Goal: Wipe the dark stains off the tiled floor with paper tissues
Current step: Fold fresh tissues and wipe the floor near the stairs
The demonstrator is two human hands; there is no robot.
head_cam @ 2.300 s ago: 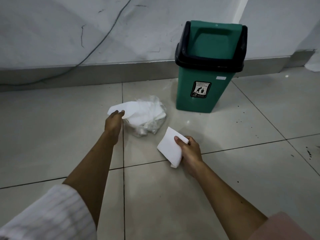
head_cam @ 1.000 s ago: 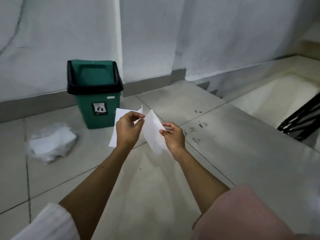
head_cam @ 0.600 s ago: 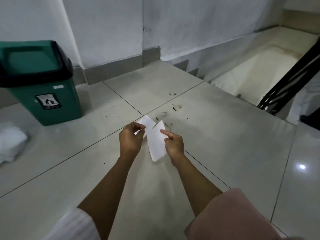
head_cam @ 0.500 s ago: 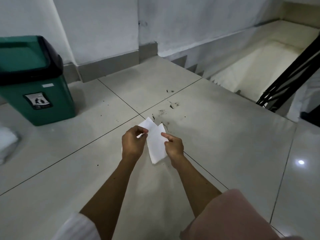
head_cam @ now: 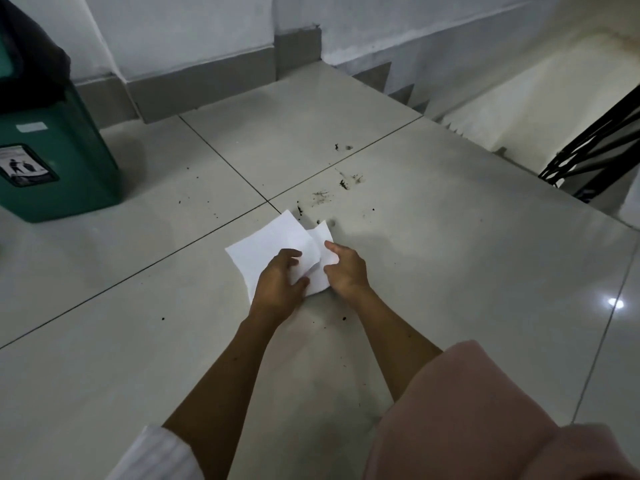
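While both hands (head_cam: 304, 275) pinch tissues (head_cam: 273, 244), stains (head_cam: 346, 183) lie just beyond.

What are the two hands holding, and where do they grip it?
Thin white paper tissues: the left hand grips their near edge, and the right hand pinches their right side.

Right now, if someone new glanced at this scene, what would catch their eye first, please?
First, the white paper tissues at the centre, gripped by the left hand and pinched by the right hand, low over the pale tiled floor. Just beyond them, dark stains speckle the tiles near a grout line. At the left edge stands a green bin against the wall, and at the far right a staircase drops away.
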